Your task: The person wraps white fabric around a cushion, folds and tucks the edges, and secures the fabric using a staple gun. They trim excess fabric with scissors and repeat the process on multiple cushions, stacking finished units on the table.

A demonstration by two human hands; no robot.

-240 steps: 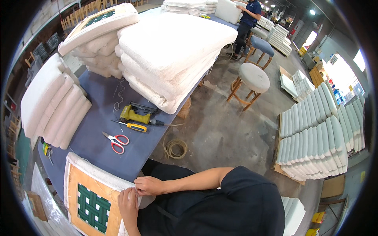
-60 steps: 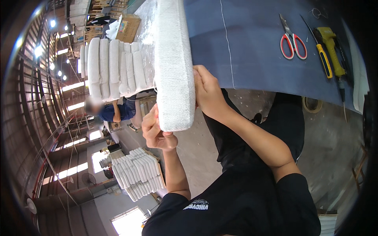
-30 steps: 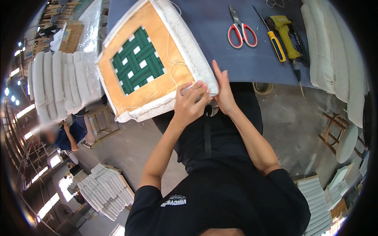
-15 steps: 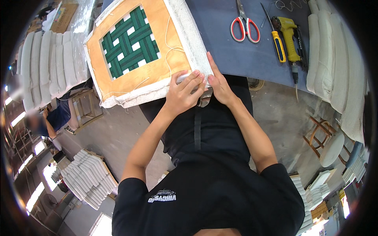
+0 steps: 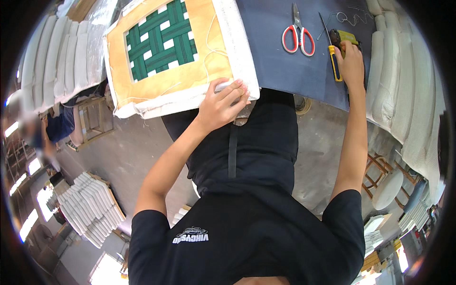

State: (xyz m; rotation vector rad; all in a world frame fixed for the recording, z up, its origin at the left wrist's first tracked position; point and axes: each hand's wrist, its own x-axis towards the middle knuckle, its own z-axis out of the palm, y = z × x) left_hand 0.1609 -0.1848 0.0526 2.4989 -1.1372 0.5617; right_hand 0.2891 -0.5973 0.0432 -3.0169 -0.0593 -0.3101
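An upholstered seat (image 5: 171, 88) lies underside up at the near edge of the table, with white fabric edging round a tan panel. Green woven webbing (image 5: 161, 40) fills its central opening. My left hand (image 5: 221, 103) is closed on the fabric edge near the seat's near right corner, fingers curled over it. At the right of the table my right hand (image 5: 351, 66) is wrapped round a yellow-green staple gun (image 5: 348, 36), which it largely hides. A yellow-handled screwdriver (image 5: 335, 64) lies just left of that hand.
Red-and-white-handled scissors (image 5: 298, 40) and a tangled wire or thread (image 5: 349, 19) lie on the blue-grey tabletop (image 5: 275, 66). Stacked pale cushions stand at the right (image 5: 399, 80) and left (image 5: 57, 61). A person in dark clothing (image 5: 61, 126) is at the far left.
My right hand has left the seat's corner and moved right to grip the staple gun. My left hand still holds the seat's edge.
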